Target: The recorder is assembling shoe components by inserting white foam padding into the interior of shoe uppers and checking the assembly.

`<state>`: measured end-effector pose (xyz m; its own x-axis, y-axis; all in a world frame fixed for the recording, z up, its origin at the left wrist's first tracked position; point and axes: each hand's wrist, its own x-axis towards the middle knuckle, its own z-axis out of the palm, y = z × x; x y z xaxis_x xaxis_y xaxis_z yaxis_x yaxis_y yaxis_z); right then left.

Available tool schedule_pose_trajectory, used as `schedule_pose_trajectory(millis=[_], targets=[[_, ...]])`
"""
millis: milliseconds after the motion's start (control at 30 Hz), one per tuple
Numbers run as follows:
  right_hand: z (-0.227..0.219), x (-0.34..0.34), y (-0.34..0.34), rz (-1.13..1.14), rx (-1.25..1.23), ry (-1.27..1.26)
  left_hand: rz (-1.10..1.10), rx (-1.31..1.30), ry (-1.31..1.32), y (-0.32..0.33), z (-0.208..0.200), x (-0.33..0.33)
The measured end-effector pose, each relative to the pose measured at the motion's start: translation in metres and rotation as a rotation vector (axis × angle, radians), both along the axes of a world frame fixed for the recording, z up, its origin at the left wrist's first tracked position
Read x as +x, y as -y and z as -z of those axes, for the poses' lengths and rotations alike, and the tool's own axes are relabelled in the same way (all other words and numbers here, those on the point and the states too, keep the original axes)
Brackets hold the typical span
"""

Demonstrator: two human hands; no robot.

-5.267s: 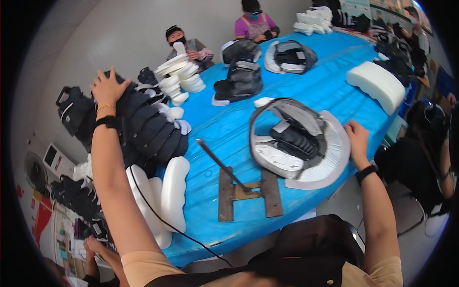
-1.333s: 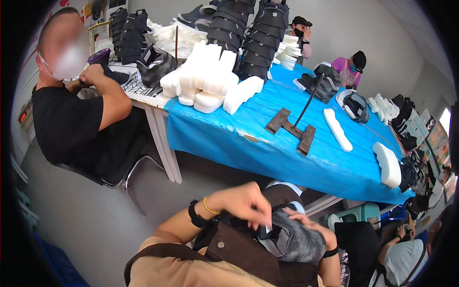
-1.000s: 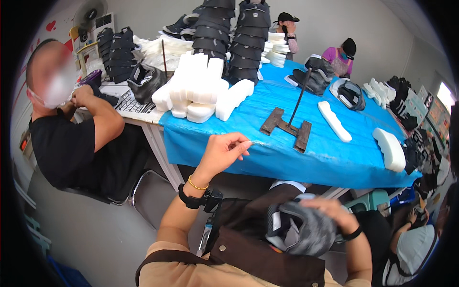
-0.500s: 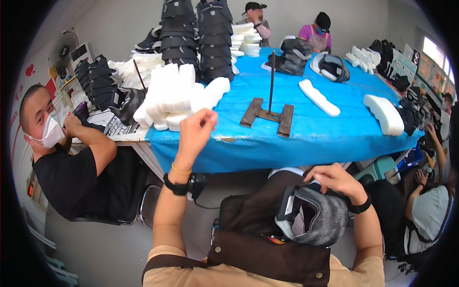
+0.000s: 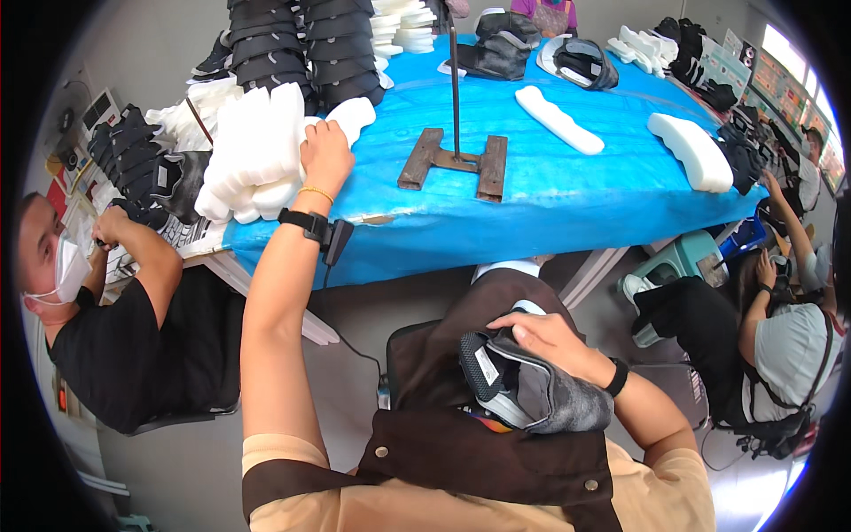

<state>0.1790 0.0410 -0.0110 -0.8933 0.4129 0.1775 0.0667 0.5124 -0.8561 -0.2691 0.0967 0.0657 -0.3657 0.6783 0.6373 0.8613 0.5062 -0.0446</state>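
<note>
My left hand (image 5: 326,158) reaches to the right side of a pile of white foam pads (image 5: 257,146), its fingers curled over the edge of one white foam pad (image 5: 352,117). Down at my lap, my right hand (image 5: 554,341) grips a grey and black shoe upper (image 5: 567,403) by its edge. The upper's opening faces left, with a white label inside. Part of the upper's far side is hidden by my hand.
A rusty metal stand (image 5: 456,160) with an upright rod is on the blue-covered table (image 5: 408,235). Loose foam pads (image 5: 560,120), tall stacks of black uppers (image 5: 341,49) and grey-black uppers (image 5: 501,49) lie around it. Co-workers sit at left and right.
My left hand has moved forward from the table's near edge onto the foam pile. My right hand still holds the upper, now turned a little. The view has shifted.
</note>
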Motion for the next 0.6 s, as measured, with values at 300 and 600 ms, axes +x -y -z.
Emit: schedule_pose_trajectory(millis=[300,600], targets=[[-0.050,0.008,-0.012,0.391,0.543,-0.130,-0.170,0.007,-0.257,0.001,0.015,-0.009],[-0.049,0.011,-0.015,0.452,0.393,-0.266,0.352,0.680,0.276,0.072,-0.022,0.136]])
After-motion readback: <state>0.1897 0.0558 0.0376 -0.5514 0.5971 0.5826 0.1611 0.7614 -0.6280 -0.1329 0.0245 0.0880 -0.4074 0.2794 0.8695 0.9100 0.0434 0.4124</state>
